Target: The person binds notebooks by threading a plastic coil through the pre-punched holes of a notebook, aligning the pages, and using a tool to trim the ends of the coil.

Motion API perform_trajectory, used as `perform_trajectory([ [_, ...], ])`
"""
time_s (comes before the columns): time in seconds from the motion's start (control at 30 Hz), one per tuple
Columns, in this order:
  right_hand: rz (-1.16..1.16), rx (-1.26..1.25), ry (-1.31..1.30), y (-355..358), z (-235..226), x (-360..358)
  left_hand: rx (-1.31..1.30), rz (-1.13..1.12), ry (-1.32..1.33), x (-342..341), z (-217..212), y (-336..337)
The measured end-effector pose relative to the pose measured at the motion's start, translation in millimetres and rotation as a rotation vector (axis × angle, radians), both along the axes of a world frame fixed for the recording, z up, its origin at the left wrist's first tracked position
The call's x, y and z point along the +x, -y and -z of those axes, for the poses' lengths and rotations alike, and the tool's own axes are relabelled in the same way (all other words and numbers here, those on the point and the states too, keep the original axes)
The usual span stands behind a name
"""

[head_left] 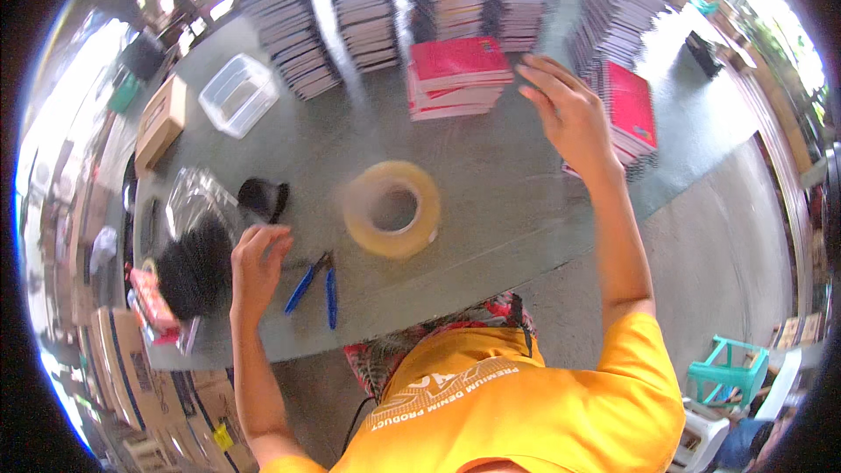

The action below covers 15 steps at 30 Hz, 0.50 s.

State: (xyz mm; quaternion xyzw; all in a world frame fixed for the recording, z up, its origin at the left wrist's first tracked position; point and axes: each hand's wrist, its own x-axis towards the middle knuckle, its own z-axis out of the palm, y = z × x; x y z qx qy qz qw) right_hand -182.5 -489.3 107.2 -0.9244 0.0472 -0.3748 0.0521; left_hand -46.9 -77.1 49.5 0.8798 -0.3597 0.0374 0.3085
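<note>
My right hand (568, 114) is stretched forward over the table, its fingers extended and apart, with nothing in them. It hovers between a short stack of red-covered notebooks (460, 66) and a second red stack (629, 105) with a dark spiral edge. My left hand (258, 263) is at the left with fingers bent toward the thumb; whatever they may pinch is too blurred to make out. Beside it lie a heap of thin black pieces (197, 271) and a small black object (265, 200). Blue-handled pliers (331, 298) rest just right of this hand.
A large roll of clear yellowish tape (429, 206) lies mid-table. Tall notebook stacks (359, 13) line the far side. A clear plastic tub (236, 96) and a cardboard box (160, 123) sit at far left. A green stool (727, 372) stands on the floor at right.
</note>
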Motion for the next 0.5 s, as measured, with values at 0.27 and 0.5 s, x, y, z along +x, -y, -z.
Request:
perform_trajectory([
  [0.27, -0.124, -0.074, -0.071, 9, 80, 106, 0.185, 0.02, 0.106, 3, 11, -21],
  [0.5, -0.161, -0.042, -0.09, -20, 33, 78, 0.233, 0.054, 0.304, -7, 60, -20],
])
